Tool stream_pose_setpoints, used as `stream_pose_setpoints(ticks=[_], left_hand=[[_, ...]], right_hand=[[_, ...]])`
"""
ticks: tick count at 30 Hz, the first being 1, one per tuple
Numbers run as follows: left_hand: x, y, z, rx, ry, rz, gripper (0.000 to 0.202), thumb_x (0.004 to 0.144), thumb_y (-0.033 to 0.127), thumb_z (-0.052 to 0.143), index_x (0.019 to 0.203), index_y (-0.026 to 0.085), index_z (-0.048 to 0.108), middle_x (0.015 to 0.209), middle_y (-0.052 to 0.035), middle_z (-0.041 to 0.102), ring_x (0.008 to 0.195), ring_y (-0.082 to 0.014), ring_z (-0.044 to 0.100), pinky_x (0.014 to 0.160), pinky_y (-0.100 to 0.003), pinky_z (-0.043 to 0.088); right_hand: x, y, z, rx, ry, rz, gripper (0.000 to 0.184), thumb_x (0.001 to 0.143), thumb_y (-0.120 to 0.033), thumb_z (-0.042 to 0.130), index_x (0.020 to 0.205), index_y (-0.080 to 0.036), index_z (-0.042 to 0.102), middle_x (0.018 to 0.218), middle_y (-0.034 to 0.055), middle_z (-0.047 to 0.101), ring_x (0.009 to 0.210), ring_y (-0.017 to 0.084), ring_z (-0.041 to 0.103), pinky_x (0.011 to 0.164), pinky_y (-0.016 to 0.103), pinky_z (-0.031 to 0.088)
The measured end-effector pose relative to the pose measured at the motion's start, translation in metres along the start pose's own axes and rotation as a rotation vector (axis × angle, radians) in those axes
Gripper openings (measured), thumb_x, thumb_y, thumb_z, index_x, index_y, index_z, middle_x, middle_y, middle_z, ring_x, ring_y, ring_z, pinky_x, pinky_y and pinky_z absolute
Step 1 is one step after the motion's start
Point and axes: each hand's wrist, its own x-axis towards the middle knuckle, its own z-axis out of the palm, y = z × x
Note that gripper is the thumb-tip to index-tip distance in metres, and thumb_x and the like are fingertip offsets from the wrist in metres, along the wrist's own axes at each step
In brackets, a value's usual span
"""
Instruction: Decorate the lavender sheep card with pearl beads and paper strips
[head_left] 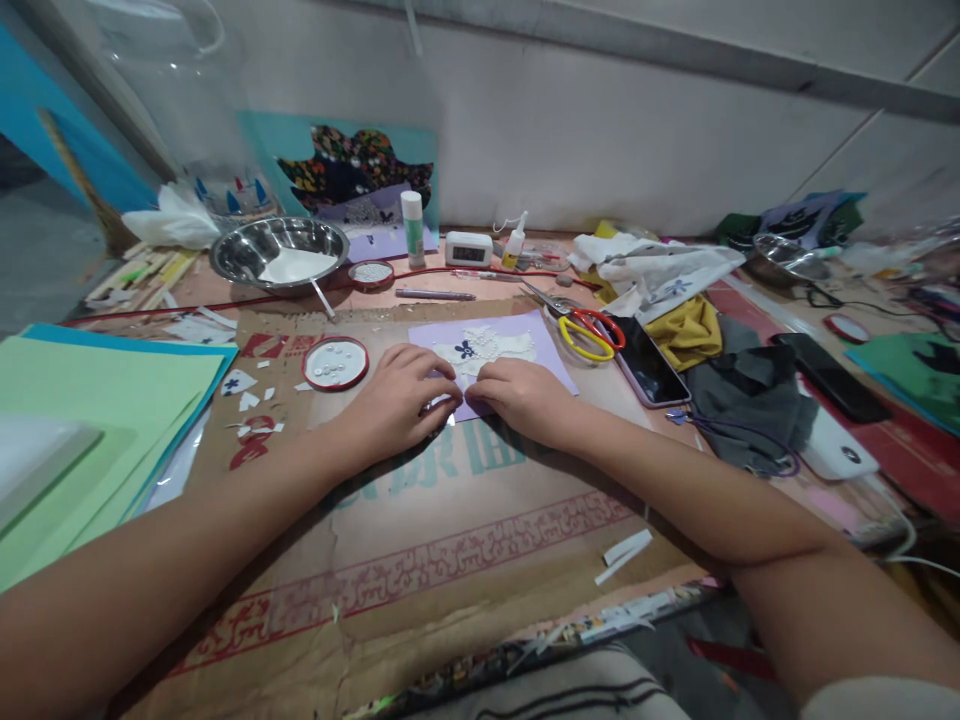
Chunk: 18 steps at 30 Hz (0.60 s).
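A lilac paper sheet lies flat on the board, with a white textured cut-out and a dark blue flower on it. My left hand rests over the sheet's near left edge, its fingers curled and the tips drawn together. Facing it, my right hand lies on the near part of the sheet with thumb and fingers pinched. The fingertips of both hands almost meet; whatever is between them is too small or hidden to name. Left of my left hand is a red-rimmed lid holding small pearly beads.
Scissors and a phone lie to the right. Behind stand a glue stick, a digital clock, a glue bottle and a steel bowl. Green paper sheets are stacked left; paper scraps lie near the front.
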Motion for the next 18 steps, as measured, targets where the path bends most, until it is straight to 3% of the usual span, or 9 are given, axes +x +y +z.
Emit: stream_pose_setpoints(ticks=[4,9,14,18], left_hand=[[-0.002,-0.007,-0.003,0.045,0.121,-0.045,0.023,0.095,0.023,0.052,0.107,0.017,0.07,0.109,-0.011,0.069,0.104,-0.0278,0.06,0.093,-0.045,0.042],[-0.005,-0.021,-0.006,0.139,0.123,-0.117,0.023,0.091,0.017,0.052,0.104,0.016,0.071,0.103,-0.0102,0.07,0.101,-0.0284,0.061,0.092,-0.045,0.043],[-0.006,-0.018,-0.008,0.199,0.071,-0.079,0.022,0.091,0.02,0.053,0.104,0.014,0.071,0.098,-0.0109,0.071,0.096,-0.0283,0.063,0.088,-0.043,0.045],[-0.006,-0.006,-0.01,0.247,0.026,-0.046,0.025,0.095,0.025,0.051,0.105,0.014,0.071,0.101,-0.0112,0.072,0.097,-0.0289,0.063,0.089,-0.044,0.045]], right_hand=[[-0.001,0.001,-0.011,0.006,0.074,0.007,0.026,0.098,-0.013,0.047,0.103,-0.016,0.073,0.088,0.0071,0.073,0.081,0.019,0.061,0.075,0.031,0.042],[-0.001,0.013,-0.041,-0.022,0.13,0.137,0.024,0.097,-0.016,0.05,0.102,-0.015,0.073,0.095,0.0104,0.075,0.089,0.022,0.065,0.078,0.033,0.046],[-0.006,0.041,-0.068,-0.107,0.015,0.374,0.023,0.092,-0.016,0.055,0.105,-0.014,0.073,0.101,0.0109,0.075,0.094,0.024,0.066,0.081,0.033,0.047],[-0.017,0.068,-0.076,-0.248,-0.121,0.509,0.026,0.09,-0.016,0.054,0.108,-0.015,0.073,0.109,0.0137,0.071,0.099,0.027,0.064,0.08,0.034,0.046]])
